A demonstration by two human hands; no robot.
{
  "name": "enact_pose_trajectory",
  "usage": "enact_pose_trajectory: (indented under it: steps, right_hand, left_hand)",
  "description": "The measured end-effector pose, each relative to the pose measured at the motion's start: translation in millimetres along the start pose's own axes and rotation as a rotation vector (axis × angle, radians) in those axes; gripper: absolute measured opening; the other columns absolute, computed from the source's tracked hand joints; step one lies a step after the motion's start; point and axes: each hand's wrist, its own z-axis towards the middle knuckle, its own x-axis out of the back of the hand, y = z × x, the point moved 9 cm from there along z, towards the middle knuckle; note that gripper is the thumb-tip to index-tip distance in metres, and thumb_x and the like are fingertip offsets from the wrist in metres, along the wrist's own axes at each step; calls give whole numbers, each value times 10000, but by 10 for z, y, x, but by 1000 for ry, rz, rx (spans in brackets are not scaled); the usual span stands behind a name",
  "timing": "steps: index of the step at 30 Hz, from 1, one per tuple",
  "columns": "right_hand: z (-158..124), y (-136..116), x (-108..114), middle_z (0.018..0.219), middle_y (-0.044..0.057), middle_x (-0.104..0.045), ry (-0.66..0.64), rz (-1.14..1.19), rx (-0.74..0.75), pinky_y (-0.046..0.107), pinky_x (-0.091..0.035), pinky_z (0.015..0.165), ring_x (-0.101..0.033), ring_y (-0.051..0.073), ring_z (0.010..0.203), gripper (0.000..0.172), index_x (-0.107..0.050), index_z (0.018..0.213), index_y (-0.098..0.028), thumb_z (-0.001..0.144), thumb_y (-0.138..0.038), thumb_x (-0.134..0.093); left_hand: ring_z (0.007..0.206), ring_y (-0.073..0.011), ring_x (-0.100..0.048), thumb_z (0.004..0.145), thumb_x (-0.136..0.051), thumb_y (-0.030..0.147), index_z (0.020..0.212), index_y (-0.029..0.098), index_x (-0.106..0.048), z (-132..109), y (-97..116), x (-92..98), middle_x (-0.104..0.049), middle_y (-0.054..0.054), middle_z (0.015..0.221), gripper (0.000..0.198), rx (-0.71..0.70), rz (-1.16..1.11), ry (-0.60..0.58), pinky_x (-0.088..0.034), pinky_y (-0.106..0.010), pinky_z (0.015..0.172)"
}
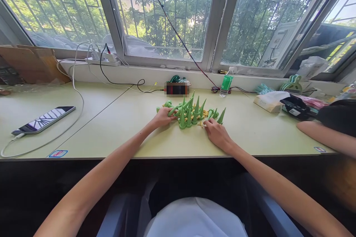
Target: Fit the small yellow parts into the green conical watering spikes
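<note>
A heap of green plastic cone-shaped spikes [191, 111] lies on the pale green table [116, 126], mixed with small yellow parts [205, 113]. My left hand [162, 116] is at the left side of the heap, its fingers closed around one green spike [174, 110] lying on its side. My right hand [215, 131] rests at the heap's near right edge, fingertips pinched on a small yellow part by the spikes. Several spikes stand upright with their points up.
A phone [44, 119] on a white cable lies at the left. A power strip [104, 59] sits on the sill. A green-labelled bottle [226, 82], a tissue pack [268, 102] and clutter stand at the right, with another person's arm [325, 135].
</note>
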Motion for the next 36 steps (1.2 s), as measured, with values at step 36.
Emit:
enact_pose_trajectory:
  steps: [36]
  right_hand:
    - [5,12,-35,1086,77,-605,63,85,27,255,-410,653,-608,163,798,225,-603,1124,-182,1025,-241,-409]
  left_hand:
    - [695,-185,-610,850,-515,564,857,174,-689,-40,-32,-70,-701,-51,757,427,51,-64,-91,-471,-290,671]
